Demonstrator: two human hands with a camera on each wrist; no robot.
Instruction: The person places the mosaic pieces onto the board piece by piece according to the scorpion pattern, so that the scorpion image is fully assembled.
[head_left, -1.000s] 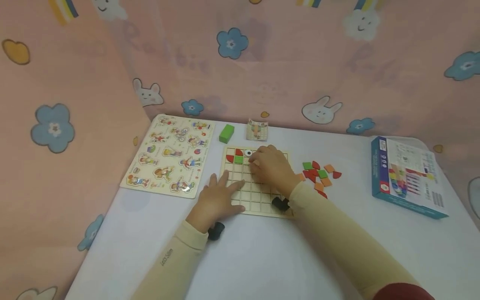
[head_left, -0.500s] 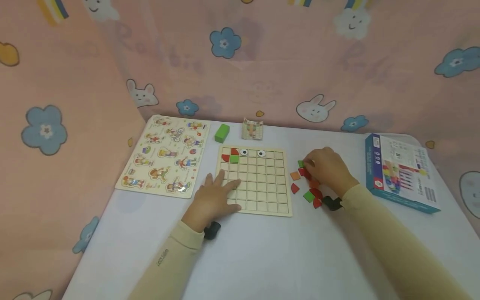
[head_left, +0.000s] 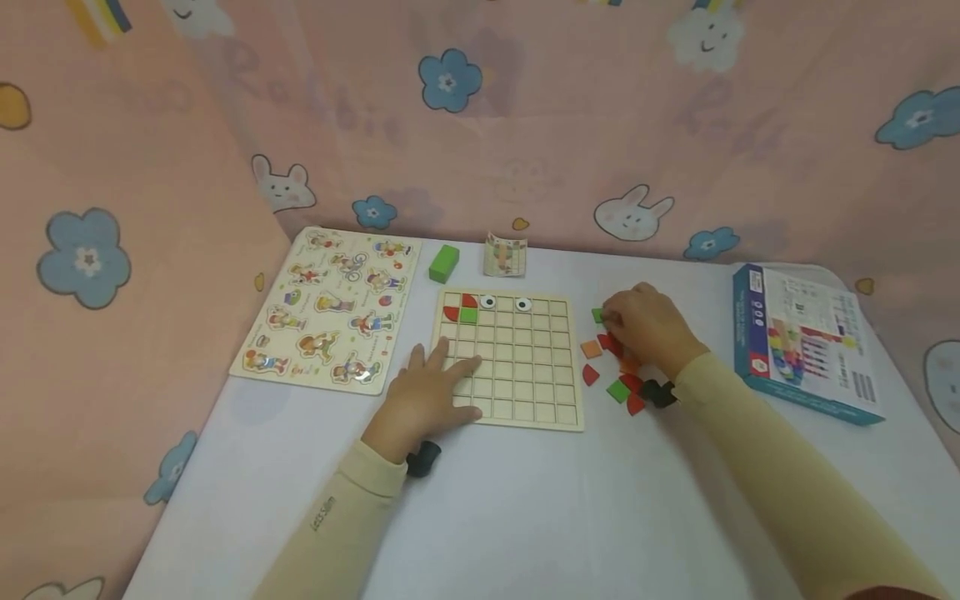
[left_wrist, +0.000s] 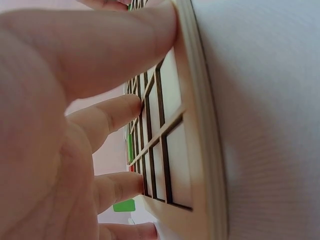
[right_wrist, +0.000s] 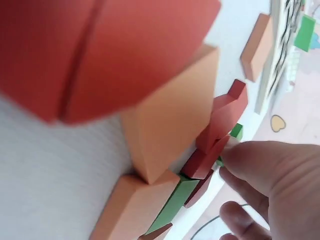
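Note:
My left hand (head_left: 423,398) rests with fingers spread on the left side of the wooden grid board (head_left: 528,408); the left wrist view shows its thumb across the board's near edge. Set in the board's top left are a green square tile (head_left: 468,315), red quarter-round tiles (head_left: 451,314) and two eye discs (head_left: 523,305). To the board's right, my right hand (head_left: 648,329) pinches a green square tile (head_left: 597,316) at the back of the loose pile. Its thumb (right_wrist: 245,155) partly hides that tile in the right wrist view.
Loose red, green and orange tiles (head_left: 592,349) lie right of the board. A picture puzzle board (head_left: 326,308) is at the left, a green block (head_left: 444,263) and a pattern card (head_left: 505,256) behind. A boxed set (head_left: 810,342) lies at the right.
My right hand has left the grid board, where a second eye disc now shows, and moved right to the loose tiles. The green tile there has shifted slightly backward. My left hand stays put.

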